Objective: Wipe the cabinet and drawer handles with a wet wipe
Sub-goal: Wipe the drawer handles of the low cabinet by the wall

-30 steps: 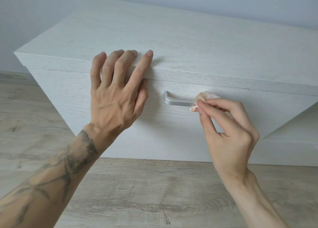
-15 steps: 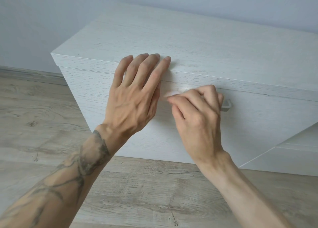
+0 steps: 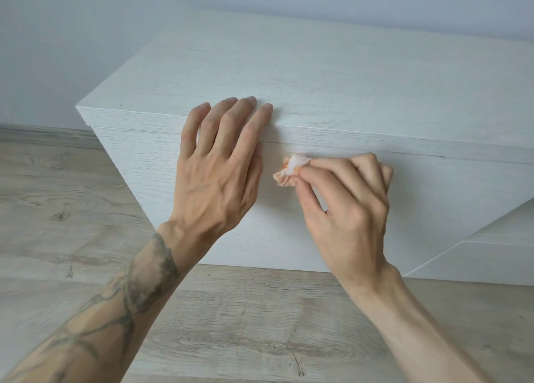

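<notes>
— Left hand (image 3: 219, 163) lies flat and spread on the white cabinet (image 3: 346, 73), in the middle of the frame, fingers over the top edge and palm against the drawer front (image 3: 433, 197). It holds nothing. Do you see the handle?

— No. Where the handle should be, just right of centre, the right hand (image 3: 346, 209) covers the spot, so I cannot tell if the handle is clean.

— And what does the right hand do?

— Its thumb and fingertips are pressed together on the wet wipe (image 3: 290, 170), a small crumpled piece with an orange tint. The wipe sits against the drawer front, just beside the left hand, not touching it.

— So how far is the task, in your opinion?

— I judge it is in the middle of wiping at this one drawer. Part of a lower, lighter furniture front (image 3: 497, 244) shows at the right edge; no handle is visible there. Other handles probably remain, but the frame does not show them.
</notes>
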`<state>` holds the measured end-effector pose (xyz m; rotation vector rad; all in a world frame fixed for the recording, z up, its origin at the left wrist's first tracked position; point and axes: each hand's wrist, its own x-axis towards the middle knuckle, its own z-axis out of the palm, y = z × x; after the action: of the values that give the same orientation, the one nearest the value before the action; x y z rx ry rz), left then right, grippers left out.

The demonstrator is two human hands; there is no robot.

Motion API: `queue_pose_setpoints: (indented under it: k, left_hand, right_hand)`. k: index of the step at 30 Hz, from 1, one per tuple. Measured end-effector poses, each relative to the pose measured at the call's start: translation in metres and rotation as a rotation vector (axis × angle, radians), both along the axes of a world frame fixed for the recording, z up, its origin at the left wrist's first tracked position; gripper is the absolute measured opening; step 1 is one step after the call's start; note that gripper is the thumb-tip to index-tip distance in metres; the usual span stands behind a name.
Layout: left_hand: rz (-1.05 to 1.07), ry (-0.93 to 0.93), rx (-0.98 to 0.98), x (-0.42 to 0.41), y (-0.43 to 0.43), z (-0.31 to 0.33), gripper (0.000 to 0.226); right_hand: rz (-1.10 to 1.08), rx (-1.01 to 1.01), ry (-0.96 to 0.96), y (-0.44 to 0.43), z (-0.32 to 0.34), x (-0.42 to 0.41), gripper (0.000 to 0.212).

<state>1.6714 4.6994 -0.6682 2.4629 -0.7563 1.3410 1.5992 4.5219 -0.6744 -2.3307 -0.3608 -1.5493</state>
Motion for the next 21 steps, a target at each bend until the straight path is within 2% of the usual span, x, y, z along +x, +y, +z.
queue_pose_setpoints:
  k: [4, 7, 9, 12, 15, 18, 21]
  left_hand:
    - [0.005, 0.114, 0.025, -0.014, 0.001, 0.009, 0.046]
    - [0.014, 0.293, 0.066, -0.031, 0.002, 0.029, 0.045]
    - [0.032, 0.434, 0.101, -0.041, 0.001, 0.05, 0.045]
    - [0.053, 0.634, 0.186, -0.057, -0.01, 0.097, 0.047]
    - [0.022, 0.757, 0.268, -0.071, -0.035, 0.164, 0.046]
    - [-0.03, 0.835, 0.3, -0.082, -0.069, 0.247, 0.045]
    - [-0.105, 0.927, 0.367, -0.088, -0.109, 0.343, 0.05]
  right_hand:
    - [0.004, 0.11, 0.119, -0.011, -0.001, -0.023, 0.013]
    - [-0.085, 0.177, 0.293, -0.035, 0.017, -0.046, 0.008]
    - [-0.137, 0.234, 0.399, -0.052, 0.045, -0.059, 0.014]
    - [-0.134, 0.321, 0.538, -0.07, 0.103, -0.077, 0.02]
    - [-0.083, 0.52, 0.718, -0.088, 0.178, -0.088, 0.029]
    - [-0.074, 0.701, 0.873, -0.113, 0.259, -0.098, 0.037]
    - [-0.104, 0.77, 0.939, -0.148, 0.353, -0.116, 0.038]
